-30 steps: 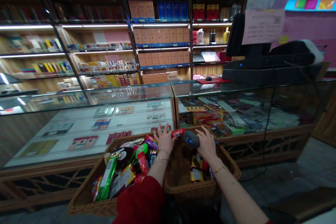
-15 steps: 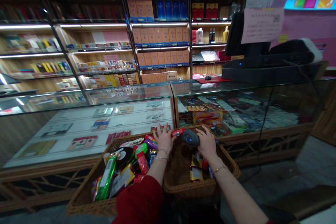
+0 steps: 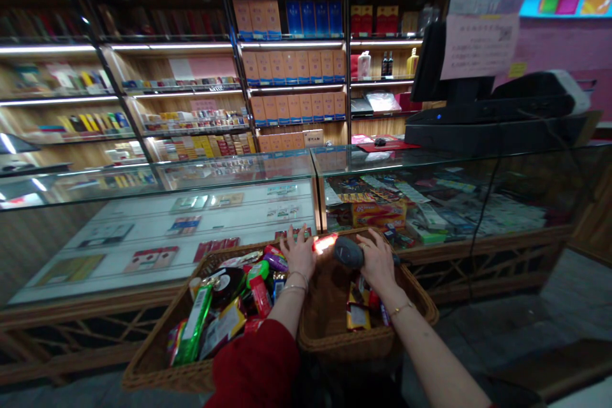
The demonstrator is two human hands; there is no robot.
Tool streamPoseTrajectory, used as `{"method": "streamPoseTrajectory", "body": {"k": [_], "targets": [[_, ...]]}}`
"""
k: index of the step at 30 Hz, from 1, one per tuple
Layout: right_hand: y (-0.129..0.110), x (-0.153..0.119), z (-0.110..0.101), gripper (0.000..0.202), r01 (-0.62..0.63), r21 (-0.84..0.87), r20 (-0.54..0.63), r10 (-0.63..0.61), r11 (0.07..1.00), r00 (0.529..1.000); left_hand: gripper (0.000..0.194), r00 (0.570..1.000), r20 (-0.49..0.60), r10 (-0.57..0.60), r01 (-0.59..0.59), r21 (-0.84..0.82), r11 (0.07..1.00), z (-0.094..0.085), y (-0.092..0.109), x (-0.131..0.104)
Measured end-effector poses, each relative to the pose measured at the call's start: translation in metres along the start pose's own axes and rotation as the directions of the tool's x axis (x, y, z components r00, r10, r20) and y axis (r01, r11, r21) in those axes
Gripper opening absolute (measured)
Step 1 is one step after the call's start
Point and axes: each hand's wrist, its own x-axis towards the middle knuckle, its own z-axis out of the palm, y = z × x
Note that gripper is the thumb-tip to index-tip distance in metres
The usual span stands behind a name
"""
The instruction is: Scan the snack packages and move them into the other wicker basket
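Note:
My left hand (image 3: 300, 257) holds a small red candy pack (image 3: 325, 243) by its left end, above the gap between two wicker baskets. Bright light from the scanner falls on the pack. My right hand (image 3: 377, 261) is wrapped round a dark barcode scanner (image 3: 349, 252), its head turned left toward the pack. Under my left forearm, the left wicker basket (image 3: 143, 357) is full of wrapped sweets, among them a green pack (image 3: 194, 325) and a black round container (image 3: 227, 287). Below the scanner, the right wicker basket (image 3: 329, 338) has a few packs, one brown and yellow (image 3: 358, 317).
Behind the baskets runs a glass display counter (image 3: 239, 169) with packs inside. A dark till with a monitor (image 3: 430, 64) stands on it at right, its cable (image 3: 485, 210) hanging down the front. Lit shelves (image 3: 291, 84) of boxes line the back wall.
A bright red-white light now shines on the candy pack, and the blue light on the scanner's head has gone out. Both hands stay in place.

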Motion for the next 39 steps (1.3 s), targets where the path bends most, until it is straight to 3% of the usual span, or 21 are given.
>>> {"method": "streamPoseTrajectory", "body": {"k": [11,23,32,39], "targets": [[-0.002,-0.001,-0.003,0.031,-0.001,-0.013,0.009,0.001,1.000,1.000,0.036,1.000,0.013,-0.010,0.010,-0.014,1.000,-0.005,0.002,-0.001],[-0.001,-0.002,-0.003,0.033,0.022,0.013,0.003,-0.022,1.000,1.000,0.038,1.000,0.009,-0.005,0.005,0.006,1.000,0.010,-0.004,0.004],[-0.003,-0.002,-0.006,0.034,0.019,0.008,0.005,-0.019,1.000,1.000,0.030,1.000,0.012,0.019,-0.019,-0.006,1.000,-0.001,0.000,-0.001],[-0.004,-0.003,-0.008,0.033,0.021,0.012,0.008,-0.021,1.000,1.000,0.030,1.000,0.006,0.021,-0.021,0.015,1.000,0.002,0.000,0.000]]}}
